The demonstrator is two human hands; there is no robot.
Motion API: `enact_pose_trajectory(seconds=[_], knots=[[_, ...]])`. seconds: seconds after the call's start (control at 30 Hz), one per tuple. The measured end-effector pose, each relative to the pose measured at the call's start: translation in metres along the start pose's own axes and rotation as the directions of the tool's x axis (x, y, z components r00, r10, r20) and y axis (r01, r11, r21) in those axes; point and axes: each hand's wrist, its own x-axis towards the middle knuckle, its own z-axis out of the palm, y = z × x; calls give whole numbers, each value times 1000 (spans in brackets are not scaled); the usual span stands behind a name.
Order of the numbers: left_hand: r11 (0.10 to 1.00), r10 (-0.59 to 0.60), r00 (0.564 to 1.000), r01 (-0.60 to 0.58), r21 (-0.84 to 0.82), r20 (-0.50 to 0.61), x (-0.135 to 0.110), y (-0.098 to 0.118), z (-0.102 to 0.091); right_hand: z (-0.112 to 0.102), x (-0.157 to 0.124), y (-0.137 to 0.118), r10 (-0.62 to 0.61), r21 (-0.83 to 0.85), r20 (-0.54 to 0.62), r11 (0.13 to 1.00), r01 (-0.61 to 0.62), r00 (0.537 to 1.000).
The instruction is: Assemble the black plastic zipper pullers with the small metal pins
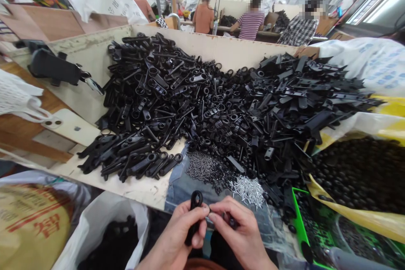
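Observation:
My left hand (182, 232) is closed round a black plastic lever piece (193, 215) with a ring at its top end, held upright near the bottom middle. My right hand (238, 230) pinches a small dark part (232, 221) against the lever, fingertips touching the left thumb. Just beyond the hands lie a heap of small dark screws (205, 171) and a heap of bright silver pins (248, 189) on a grey cloth (177, 187).
A big pile of black plastic parts (221, 101) fills the walled white worktable (95, 57). A yellow sack of black pieces (360, 173) sits right, a green crate (299, 223) below it. White bag (107, 232) at lower left. A phone (68, 126) lies left. Several people sit at the back.

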Motion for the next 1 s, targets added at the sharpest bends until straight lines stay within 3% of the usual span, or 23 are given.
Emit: enact_pose_trajectory(seconds=[0.23,0.43,0.73,1.0], knots=[[995,-68,997,66,-75,-24,2,-4,7,-1,-5,8,-61,-53,-25,997,60,998],[995,-88,993,84,55,76,-6,1,1,-3,-4,9,48,10,-103,999,-47,994],[980,39,998,-47,192,45,-8,-11,-16,3,2,10,-118,-119,95,984,129,988],[887,80,995,-95,452,52,-3,-16,-22,7,4,0,-1,-142,117,990,18,993]])
